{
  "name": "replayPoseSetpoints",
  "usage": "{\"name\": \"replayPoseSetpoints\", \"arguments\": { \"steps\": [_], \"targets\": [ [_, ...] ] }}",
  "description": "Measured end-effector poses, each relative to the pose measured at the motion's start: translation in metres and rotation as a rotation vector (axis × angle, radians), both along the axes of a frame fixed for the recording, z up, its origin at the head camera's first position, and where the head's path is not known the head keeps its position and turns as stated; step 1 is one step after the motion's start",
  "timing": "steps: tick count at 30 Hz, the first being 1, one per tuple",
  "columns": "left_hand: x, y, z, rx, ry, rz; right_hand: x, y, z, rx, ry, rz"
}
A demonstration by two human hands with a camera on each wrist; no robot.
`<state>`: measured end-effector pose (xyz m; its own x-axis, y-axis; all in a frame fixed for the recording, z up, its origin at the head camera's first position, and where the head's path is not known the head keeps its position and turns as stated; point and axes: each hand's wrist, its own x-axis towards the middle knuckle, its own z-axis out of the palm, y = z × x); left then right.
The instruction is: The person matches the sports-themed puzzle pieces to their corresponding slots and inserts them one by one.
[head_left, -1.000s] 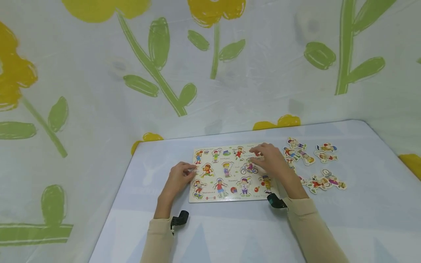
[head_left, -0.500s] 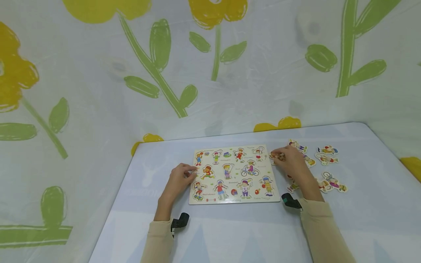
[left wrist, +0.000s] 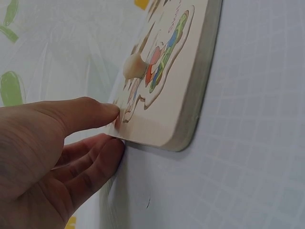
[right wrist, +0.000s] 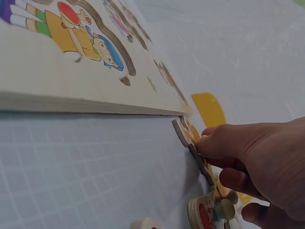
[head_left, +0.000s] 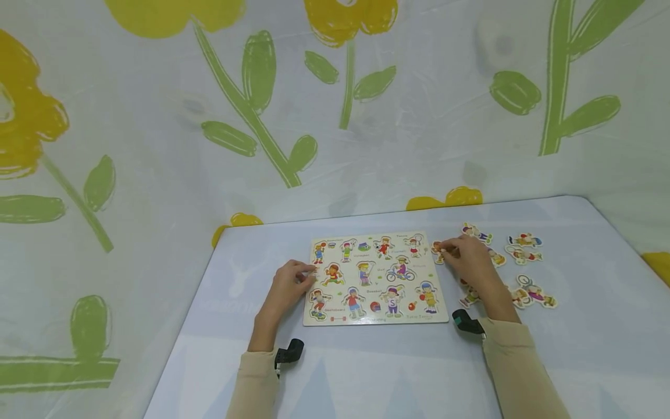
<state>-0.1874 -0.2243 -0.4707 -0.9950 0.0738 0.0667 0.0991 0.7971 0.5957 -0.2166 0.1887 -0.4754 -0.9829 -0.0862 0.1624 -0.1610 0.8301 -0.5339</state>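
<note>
A wooden peg puzzle board [head_left: 378,286] with printed figures of children playing sports lies flat on the table. At its left edge is my left hand [head_left: 288,285]; in the left wrist view the thumb [left wrist: 102,113] is on the top face and the fingers curl at the edge, gripping the board. A round knob [left wrist: 135,67] stands up nearby. Just beyond the board's right edge, my right hand [head_left: 466,256] pinches a small puzzle piece [head_left: 437,250] by its knob. In the right wrist view that piece [right wrist: 187,136] is tilted beside the board's corner, partly hidden by the fingers.
Several loose puzzle pieces lie right of the board, including a pair [head_left: 525,254] at the back right and a cyclist piece [head_left: 535,292] nearer. Some are partly hidden under my right hand and forearm. A white curtain with printed flowers [head_left: 350,20] hangs behind the table.
My right hand has moved right, from over the board's upper right corner to the pieces beside it, and now pinches one. The left hand has stayed at the left edge.
</note>
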Motion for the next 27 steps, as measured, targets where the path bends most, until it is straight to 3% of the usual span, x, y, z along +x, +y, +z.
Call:
{"name": "replayPoseSetpoints", "arguments": {
  "steps": [27],
  "targets": [
    [0.0005,-0.0007,0.0002,-0.001,0.025,-0.016,0.0017,0.0,0.005,-0.01,-0.026,-0.014]
  ]
}}
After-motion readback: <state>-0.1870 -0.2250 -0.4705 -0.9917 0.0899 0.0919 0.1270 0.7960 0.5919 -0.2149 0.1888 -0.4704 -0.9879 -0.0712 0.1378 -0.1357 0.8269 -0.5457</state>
